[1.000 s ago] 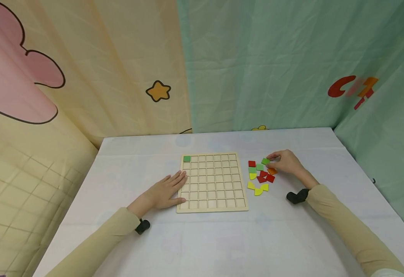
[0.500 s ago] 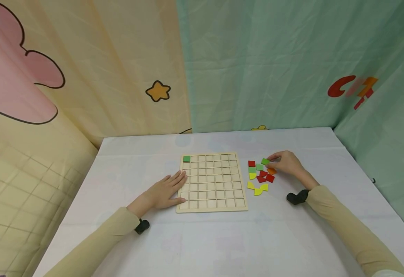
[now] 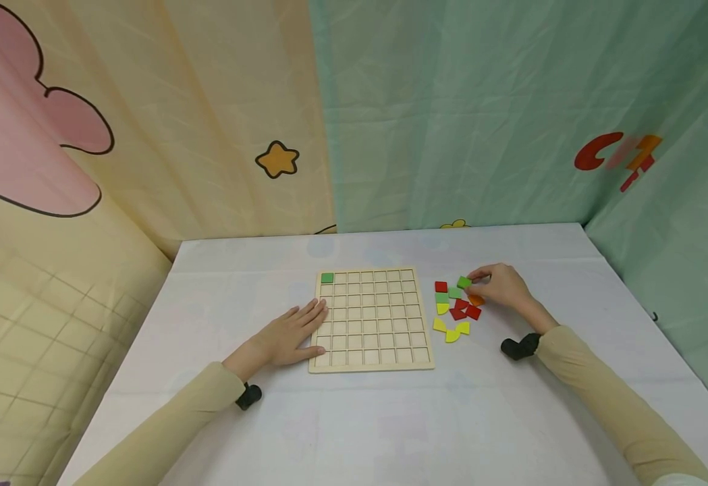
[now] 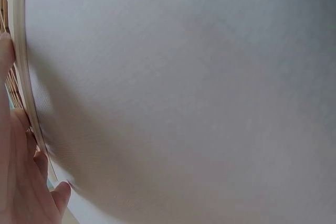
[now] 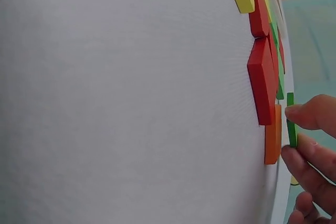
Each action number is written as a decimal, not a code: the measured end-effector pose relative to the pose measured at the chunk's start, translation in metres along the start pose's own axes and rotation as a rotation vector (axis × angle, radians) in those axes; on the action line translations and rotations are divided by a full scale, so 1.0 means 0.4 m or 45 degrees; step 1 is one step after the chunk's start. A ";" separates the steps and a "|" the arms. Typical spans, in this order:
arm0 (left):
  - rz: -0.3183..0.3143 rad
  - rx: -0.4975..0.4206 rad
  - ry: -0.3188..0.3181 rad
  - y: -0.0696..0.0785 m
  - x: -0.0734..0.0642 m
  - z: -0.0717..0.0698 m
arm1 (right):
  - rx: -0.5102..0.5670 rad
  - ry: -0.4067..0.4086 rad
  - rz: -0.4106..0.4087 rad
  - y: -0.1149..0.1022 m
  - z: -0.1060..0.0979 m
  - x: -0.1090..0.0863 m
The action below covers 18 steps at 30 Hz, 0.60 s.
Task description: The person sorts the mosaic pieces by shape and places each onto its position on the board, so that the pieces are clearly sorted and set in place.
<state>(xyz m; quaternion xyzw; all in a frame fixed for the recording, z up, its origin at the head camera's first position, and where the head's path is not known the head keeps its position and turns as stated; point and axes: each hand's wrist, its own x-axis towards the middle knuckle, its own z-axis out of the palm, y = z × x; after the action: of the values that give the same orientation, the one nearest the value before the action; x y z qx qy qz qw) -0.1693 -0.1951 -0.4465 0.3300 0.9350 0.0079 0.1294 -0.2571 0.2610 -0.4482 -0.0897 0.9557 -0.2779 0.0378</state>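
Observation:
My left hand [image 3: 291, 336] lies with straight fingers spread over the left edge of a light wooden grid board [image 3: 388, 326]; the left wrist view catches those fingers [image 4: 31, 187] along the board's side. A dark green square tile [image 3: 327, 278] sits in the board's far left cell. To the right of the board, my right hand [image 3: 502, 285] pinches a bright green square tile [image 3: 464, 282] between thumb and fingers. In the right wrist view this green tile [image 5: 291, 121] stands on edge to the camera, just beyond an orange tile [image 5: 272, 136] that lies below the hand.
Beside the board lie several loose tiles: a red tile [image 3: 441, 287], a light green tile [image 3: 455, 293], another red tile [image 3: 474, 312] and a yellow quarter-round tile [image 3: 453, 336]. They rest on a white-covered table [image 3: 366, 425]. Printed curtains [image 3: 451, 121] hang behind the table and at both sides.
The bright green tile in my right fingers has shifted very slightly to the left and away. My left hand and the board have stayed in place.

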 end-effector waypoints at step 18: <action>-0.004 -0.004 -0.013 0.001 -0.001 -0.003 | 0.008 0.045 -0.006 -0.051 0.006 0.000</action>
<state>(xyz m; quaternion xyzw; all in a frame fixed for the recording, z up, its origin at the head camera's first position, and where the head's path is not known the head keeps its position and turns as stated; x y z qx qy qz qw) -0.1690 -0.1948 -0.4453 0.3284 0.9348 0.0077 0.1348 -0.2539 0.2429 -0.4394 -0.0868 0.9551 -0.2824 0.0208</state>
